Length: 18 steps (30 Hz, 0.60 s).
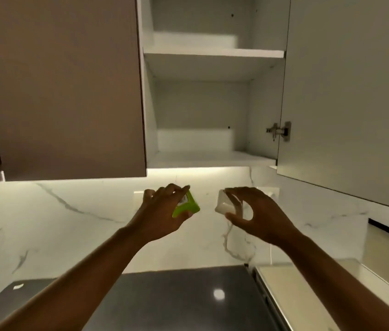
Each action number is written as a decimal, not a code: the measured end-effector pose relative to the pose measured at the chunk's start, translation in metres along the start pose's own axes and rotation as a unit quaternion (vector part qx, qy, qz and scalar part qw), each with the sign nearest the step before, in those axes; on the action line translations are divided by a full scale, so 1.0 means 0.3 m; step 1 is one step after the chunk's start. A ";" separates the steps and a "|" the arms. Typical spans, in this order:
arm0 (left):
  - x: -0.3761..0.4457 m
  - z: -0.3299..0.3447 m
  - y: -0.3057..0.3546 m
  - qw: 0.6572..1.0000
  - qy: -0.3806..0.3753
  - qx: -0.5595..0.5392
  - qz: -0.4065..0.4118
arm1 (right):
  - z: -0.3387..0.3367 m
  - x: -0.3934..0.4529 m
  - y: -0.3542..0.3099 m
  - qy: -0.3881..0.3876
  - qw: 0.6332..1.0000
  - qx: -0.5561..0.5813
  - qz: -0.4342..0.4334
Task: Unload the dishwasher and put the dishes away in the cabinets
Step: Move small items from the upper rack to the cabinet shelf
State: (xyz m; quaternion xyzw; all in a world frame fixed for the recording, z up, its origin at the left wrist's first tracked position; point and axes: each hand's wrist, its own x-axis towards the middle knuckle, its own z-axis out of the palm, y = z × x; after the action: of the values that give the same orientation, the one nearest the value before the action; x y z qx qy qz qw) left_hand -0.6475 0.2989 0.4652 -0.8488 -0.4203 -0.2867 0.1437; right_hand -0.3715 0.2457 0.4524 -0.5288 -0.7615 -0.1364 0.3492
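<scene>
**Two small cups held up below the open cabinet**

Both arms reach forward and upward toward the open cabinet (212,161), whose white shelves sit above the lit marble backsplash (69,223).

The left hand (162,211) grasps a green cup (187,206), fingers curled over its top and the thumb beneath its lower edge. The cup juts out to the right of the fingers, tilted, with a small label showing on its side. It sits below the cabinet's bottom shelf, slightly left of the shelf's middle.

The right hand (250,211) grasps a white cup (223,204), fingertips on its upper side and the thumb under it. This cup pokes out to the left of the fingers, so the two cups face each other, near but apart. It too hangs below the cabinet's bottom shelf, about under its middle.

The cabinet's right door (346,91) stands swung open, its metal hinge (279,131) visible at the inner edge. Well below the cabinet lies a dark cooktop (188,299), between the forearms.
</scene>
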 end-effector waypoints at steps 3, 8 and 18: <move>0.215 0.001 -0.005 0.998 0.033 0.052 0.023 | -0.050 0.187 0.110 0.001 1.000 0.008 -0.013; 0.553 -0.009 -0.037 0.996 0.057 0.070 0.006 | -0.109 0.488 0.258 0.021 0.999 0.039 -0.011; 0.996 0.225 -0.111 0.982 -0.168 0.072 -0.058 | 0.020 0.862 0.532 -0.138 0.989 -0.007 0.049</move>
State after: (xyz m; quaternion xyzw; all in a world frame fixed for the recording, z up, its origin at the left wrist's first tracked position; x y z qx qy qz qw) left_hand -0.5052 0.5405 0.5933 -0.8464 -0.5066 -0.1174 0.1150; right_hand -0.2811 0.4971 0.5970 -0.5819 -0.7743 -0.0505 0.2435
